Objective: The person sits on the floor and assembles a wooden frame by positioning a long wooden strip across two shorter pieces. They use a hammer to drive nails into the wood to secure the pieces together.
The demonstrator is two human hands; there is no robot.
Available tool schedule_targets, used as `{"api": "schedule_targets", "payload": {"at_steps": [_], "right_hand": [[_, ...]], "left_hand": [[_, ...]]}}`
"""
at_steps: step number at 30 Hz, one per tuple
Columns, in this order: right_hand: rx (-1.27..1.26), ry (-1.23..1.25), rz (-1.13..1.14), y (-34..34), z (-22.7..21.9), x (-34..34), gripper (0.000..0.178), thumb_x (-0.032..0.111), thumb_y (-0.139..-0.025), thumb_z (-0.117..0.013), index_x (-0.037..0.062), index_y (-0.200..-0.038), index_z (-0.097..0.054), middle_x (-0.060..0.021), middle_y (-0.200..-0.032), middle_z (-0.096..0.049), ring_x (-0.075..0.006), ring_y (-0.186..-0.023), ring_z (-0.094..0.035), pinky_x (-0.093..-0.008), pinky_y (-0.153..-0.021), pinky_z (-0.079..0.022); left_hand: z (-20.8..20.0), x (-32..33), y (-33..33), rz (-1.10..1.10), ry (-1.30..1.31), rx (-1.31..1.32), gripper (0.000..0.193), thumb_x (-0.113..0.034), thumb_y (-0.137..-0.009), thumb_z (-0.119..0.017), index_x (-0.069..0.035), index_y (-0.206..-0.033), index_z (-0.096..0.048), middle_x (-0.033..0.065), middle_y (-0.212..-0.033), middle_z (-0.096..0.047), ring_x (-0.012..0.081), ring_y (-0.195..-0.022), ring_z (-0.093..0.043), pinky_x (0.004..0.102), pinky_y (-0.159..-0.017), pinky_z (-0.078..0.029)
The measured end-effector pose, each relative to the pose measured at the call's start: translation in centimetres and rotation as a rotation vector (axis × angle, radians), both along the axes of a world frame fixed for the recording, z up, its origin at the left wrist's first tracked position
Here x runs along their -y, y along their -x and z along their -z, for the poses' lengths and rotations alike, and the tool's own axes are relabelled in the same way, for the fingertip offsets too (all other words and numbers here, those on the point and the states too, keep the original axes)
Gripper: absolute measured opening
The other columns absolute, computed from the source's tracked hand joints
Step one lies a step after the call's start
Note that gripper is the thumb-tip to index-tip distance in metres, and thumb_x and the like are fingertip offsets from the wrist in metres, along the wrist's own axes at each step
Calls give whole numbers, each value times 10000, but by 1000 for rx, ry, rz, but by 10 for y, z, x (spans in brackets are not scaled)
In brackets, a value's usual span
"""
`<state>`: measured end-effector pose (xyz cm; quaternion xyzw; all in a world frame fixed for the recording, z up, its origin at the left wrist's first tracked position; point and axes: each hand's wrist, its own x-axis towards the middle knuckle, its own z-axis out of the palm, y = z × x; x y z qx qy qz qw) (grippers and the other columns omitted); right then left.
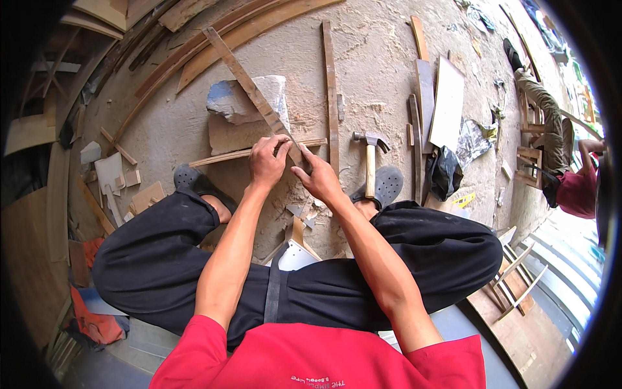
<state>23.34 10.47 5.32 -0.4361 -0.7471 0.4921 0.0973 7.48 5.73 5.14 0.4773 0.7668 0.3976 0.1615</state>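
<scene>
A long narrow wooden strip slants from the upper left down to my hands, crossing over a pale block. My right hand grips its near end between thumb and fingers. Just left of that grip, my left hand is closed in a pinch at the strip's edge; whatever its fingertips hold is too small to make out. A shorter wooden piece lies crosswise, passing behind my hands. To the right is a claw hammer, head away from me, its handle end against my right clog.
Another wooden strip lies straight ahead. Boards, a white panel and a black plastic bag are at the right. Wood offcuts are scattered at the left. A person sits at the far right.
</scene>
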Motion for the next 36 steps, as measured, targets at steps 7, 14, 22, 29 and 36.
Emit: {"api": "schedule_targets", "payload": {"at_steps": [7,14,22,29,36], "right_hand": [[-9,1,9,0,0,1,661,260,-868,-725,58,-1438,-457,-283,-1202,-623,-411,-1138,-603,-423,-961,-483],[-22,7,16,0,3,0,657,251,-865,-731,52,-1431,-463,-290,-1202,-620,-407,-1135,-609,-423,-958,-490],[-11,-2,22,1,5,1,666,251,-862,-733,51,-1435,-459,-287,-1211,-618,-406,-1149,-601,-417,-973,-483],[-27,3,26,1,6,1,666,244,-861,-732,52,-1436,-457,-287,-1218,-614,-407,-1150,-599,-414,-974,-483],[50,-25,33,-2,-5,-6,601,368,-880,-712,67,-1370,-538,-235,-1141,-661,-362,-1043,-649,-406,-896,-514]], "left_hand": [[0,-2,-3,-5,-28,-47,129,-174,-857,-737,-86,-950,-719,96,-843,-676,260,-786,-643,376,-714,-506],[3,-3,-4,-11,-33,-64,133,-171,-843,-752,-92,-945,-722,93,-840,-672,256,-785,-646,374,-711,-507],[2,-4,-4,10,-67,-88,124,-155,-849,-745,-77,-941,-716,96,-855,-678,257,-796,-643,374,-713,-511],[3,-4,-6,27,-104,-101,138,-144,-850,-739,-63,-959,-716,101,-860,-685,267,-812,-634,378,-729,-507],[8,-2,-5,40,-120,-159,137,-158,-849,-736,-65,-945,-712,91,-861,-690,280,-829,-627,392,-753,-486]]}}
